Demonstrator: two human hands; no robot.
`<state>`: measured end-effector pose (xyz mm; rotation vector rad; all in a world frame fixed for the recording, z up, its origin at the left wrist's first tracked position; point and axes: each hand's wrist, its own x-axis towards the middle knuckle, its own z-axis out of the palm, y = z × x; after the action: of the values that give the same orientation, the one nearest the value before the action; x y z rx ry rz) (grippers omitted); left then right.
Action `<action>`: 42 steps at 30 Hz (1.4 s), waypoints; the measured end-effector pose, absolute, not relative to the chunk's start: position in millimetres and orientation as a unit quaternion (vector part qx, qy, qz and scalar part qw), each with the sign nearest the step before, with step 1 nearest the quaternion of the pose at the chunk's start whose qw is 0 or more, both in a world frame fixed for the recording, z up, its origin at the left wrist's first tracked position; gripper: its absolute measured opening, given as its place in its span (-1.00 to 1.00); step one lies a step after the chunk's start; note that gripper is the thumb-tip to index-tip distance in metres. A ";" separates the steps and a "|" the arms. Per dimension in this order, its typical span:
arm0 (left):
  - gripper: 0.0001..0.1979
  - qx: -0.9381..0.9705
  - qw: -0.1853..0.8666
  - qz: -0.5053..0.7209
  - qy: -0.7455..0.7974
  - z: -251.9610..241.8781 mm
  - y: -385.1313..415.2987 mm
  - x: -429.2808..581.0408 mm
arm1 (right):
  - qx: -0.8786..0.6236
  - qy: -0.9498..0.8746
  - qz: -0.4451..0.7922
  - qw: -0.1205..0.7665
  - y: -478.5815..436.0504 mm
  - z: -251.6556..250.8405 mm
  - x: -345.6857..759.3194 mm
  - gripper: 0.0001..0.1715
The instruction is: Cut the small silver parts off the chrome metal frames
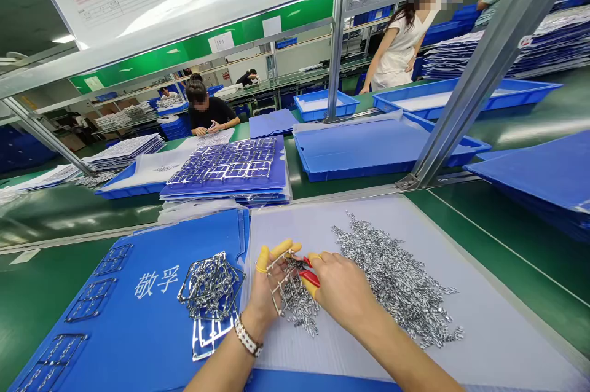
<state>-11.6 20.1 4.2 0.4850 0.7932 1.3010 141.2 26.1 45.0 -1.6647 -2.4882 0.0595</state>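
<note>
Head view, long green factory surface (pixel 55 294) across the frame, white corrugated plastic board (pixel 488 312) lying on it directly in front of the person, used here as the reference point. Well beyond the board: a seated co-worker in a dark top (pixel 208 110), a standing co-worker in a white top (pixel 401 48), an aluminium upright post (pixel 337 54), blue plastic trays (pixel 369 152), and a stack of blue sheets (pixel 225 172) with metal frames on top. Left of the board, right against its edge: blue folder (pixel 115 294) with white characters and frame-shaped marks, a tangled bunch of metal frames (pixel 211 286) on top of it. On the board: large loose heap of small silver metal pieces (pixel 396 281) toward the middle, smaller heap of the same pieces (pixel 299 312) nearer its left edge, just under the hands. Left hand (pixel 263 297) is clenched on a metal frame (pixel 276 275), held up above the smaller heap, yellow finger cots (pixel 262 258) on its fingers, beaded bracelet (pixel 248 337) on the wrist. Right hand (pixel 341 294) is closed around red-handled pliers (pixel 310 278), their tips right by that frame, over the board.
</note>
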 end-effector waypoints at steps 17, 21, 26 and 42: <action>-0.45 0.172 0.670 0.637 0.340 9.2 22.6 -11.4 | -0.551 -0.832 0.042 0.045 12.8 36.2 138.8 -0.78; -0.45 0.184 0.646 0.653 0.350 7.5 22.0 -11.1 | -0.552 -0.832 0.044 0.041 14.1 35.5 136.5 -0.77; -0.45 0.197 0.634 0.658 0.354 7.9 20.4 -10.5 | -0.548 -0.833 0.063 0.042 16.5 36.4 137.9 -0.76; -0.44 0.199 0.620 0.664 0.367 10.4 22.1 -12.9 | -0.554 -0.830 0.068 0.023 12.2 39.7 135.4 -0.81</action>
<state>-12.9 22.1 10.4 0.4571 0.8442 1.5276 135.4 12.2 39.7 -1.7141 -2.5688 0.2095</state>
